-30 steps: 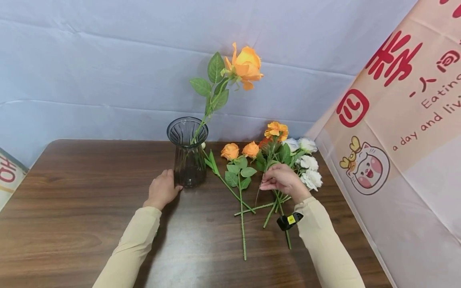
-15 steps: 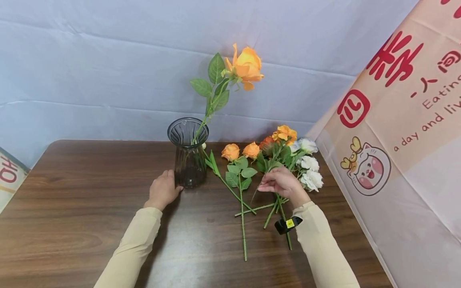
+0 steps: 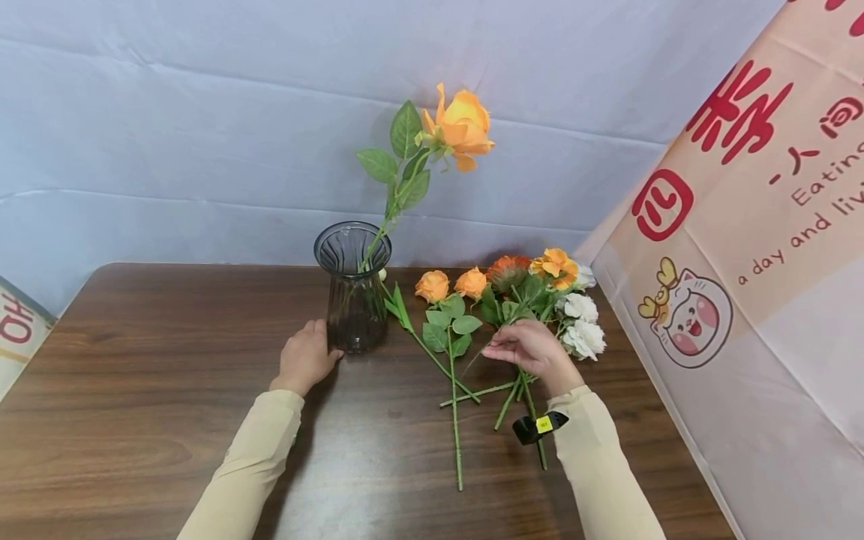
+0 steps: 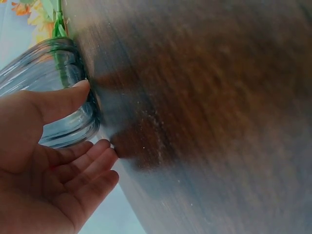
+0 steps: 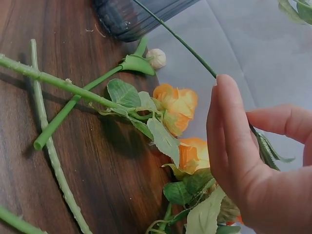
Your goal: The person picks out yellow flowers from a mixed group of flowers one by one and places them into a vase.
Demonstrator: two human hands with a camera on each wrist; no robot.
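The grey glass vase (image 3: pixel 358 315) stands upright with one large orange rose (image 3: pixel 462 124) leaning out of it. My left hand (image 3: pixel 305 356) holds the vase low at its left side; the left wrist view puts the thumb (image 4: pixel 68 100) across the front of the glass and the fingers by its base. Over the loose flowers, my right hand (image 3: pixel 529 346) pinches a thin dark green stem (image 5: pixel 187 46) between thumb and fingers. This stem appears to belong to the ruffled orange flower (image 3: pixel 555 268), low at the right; the hand hides part of it.
Two smaller orange roses (image 3: pixel 432 286) lie right of the vase. A tulip-like stem (image 3: pixel 428 349) with a white bud crosses other stems. A rust-orange bloom (image 3: pixel 508 273) and white flowers (image 3: pixel 583 337) lie at the table's right. A printed banner (image 3: pixel 742 225) borders that side.
The ruffled orange flower has swung right and down, its thin stem tilting flatter in my right hand. That hand has lowered slightly. My left hand and the vase have stayed put.
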